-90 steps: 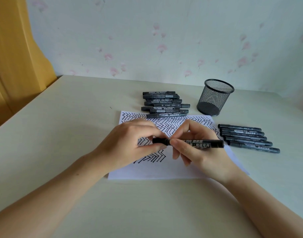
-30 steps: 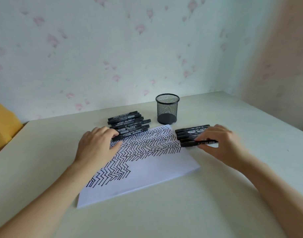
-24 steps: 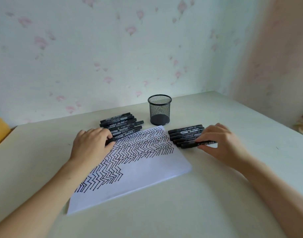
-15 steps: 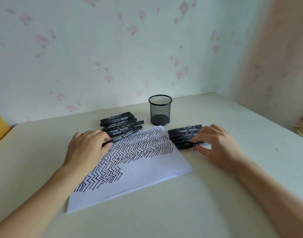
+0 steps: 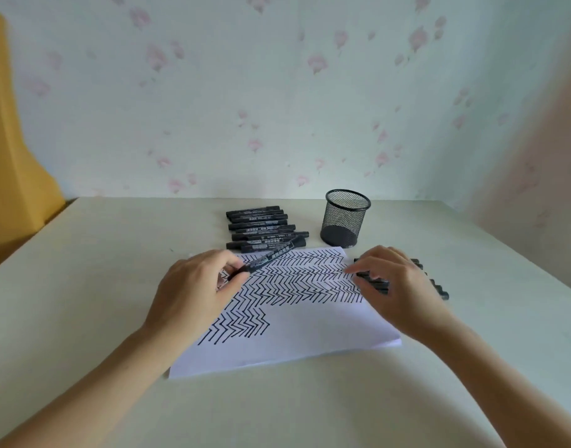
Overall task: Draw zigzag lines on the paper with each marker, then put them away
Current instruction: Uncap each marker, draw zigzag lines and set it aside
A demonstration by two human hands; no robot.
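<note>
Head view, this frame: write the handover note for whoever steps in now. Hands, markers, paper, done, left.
Left hand pinches one capped marker, lifted at a slant over the paper's far left corner. Right hand rests on the right-side markers; whether it grips one cannot be told.
Far pile of markers lies behind the paper, mesh cup to its right.
Done: zigzag rows fill the paper's upper part.
Left: uncap the held marker, draw, set it aside; no markers show in the cup.

2 bare forearms reach in, sleeveless to the frame's edge; left hand (image 5: 193, 292) and right hand (image 5: 397, 286) wear no rings, watch or gloves.
</note>
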